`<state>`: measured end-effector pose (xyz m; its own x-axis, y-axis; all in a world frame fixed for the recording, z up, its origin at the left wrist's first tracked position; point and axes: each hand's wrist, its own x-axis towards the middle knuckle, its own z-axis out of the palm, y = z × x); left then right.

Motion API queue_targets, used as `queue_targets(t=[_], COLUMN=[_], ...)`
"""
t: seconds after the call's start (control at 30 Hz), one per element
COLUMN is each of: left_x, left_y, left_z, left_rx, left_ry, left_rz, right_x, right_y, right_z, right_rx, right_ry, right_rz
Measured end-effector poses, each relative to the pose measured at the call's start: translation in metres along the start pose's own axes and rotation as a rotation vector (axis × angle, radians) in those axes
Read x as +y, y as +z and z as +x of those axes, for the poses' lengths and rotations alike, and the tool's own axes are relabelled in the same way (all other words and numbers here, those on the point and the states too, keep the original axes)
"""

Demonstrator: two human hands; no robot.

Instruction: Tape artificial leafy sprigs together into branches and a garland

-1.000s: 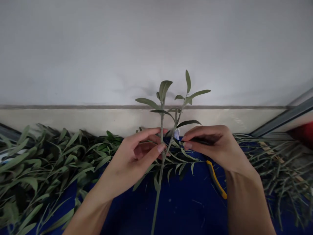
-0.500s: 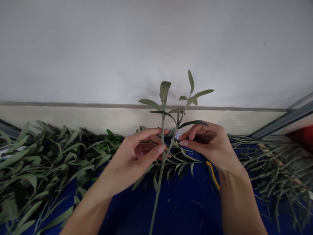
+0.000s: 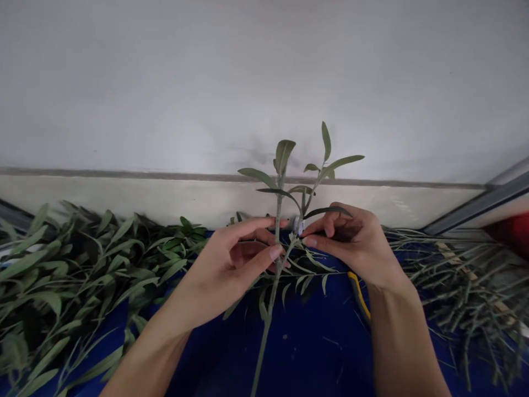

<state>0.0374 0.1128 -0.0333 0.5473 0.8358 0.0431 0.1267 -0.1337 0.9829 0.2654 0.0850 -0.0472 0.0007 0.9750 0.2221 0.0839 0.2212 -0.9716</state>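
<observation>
A grey-green leafy branch (image 3: 264, 336) stands upright in front of me, forking into two leafy shoots near its top. My left hand (image 3: 231, 270) is closed on it, thumb and fingers pinching the main stem just by the fork. At the right-hand shoot (image 3: 308, 201), a small whitish tag (image 3: 298, 225) lies against the stem. Thumb and forefinger of my right hand (image 3: 355, 240) are pinched together at the tag's edge. The fingertips partly cover what they grip.
Piled leafy branches (image 3: 82, 270) cover the left side of the blue surface (image 3: 306, 342). A bundle of bare stems (image 3: 471, 292) lies to the right. Near my right wrist is a yellow-edged tool (image 3: 359, 295), partly hidden. A pale wall (image 3: 264, 82) rises behind.
The top of the branch has tilted slightly to the right. The whitish tag now sits closer around the right-hand shoot. Both hands have barely moved.
</observation>
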Motion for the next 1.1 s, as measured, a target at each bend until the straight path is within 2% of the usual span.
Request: queue_targets(t=[0.27,0.5,0.87,1.1], left_x=[-0.001,-0.002,-0.007,-0.007], left_y=[0.000,-0.001,-0.007,-0.007], left_z=[0.000,-0.001,0.002,0.000], left_rx=[-0.051,-0.050,-0.086,-0.077], left_ry=[-0.083,-0.128,-0.106,-0.110], left_rz=[0.001,0.042,0.002,0.027], right_x=[0.000,0.001,0.005,0.011], right_y=[-0.008,-0.006,-0.003,-0.003], right_z=[-0.001,0.000,0.001,0.002], right_rx=[-0.073,-0.114,-0.142,-0.144], right_ry=[0.119,0.135,0.137,0.199], right_rz=[-0.047,-0.015,0.088,0.140])
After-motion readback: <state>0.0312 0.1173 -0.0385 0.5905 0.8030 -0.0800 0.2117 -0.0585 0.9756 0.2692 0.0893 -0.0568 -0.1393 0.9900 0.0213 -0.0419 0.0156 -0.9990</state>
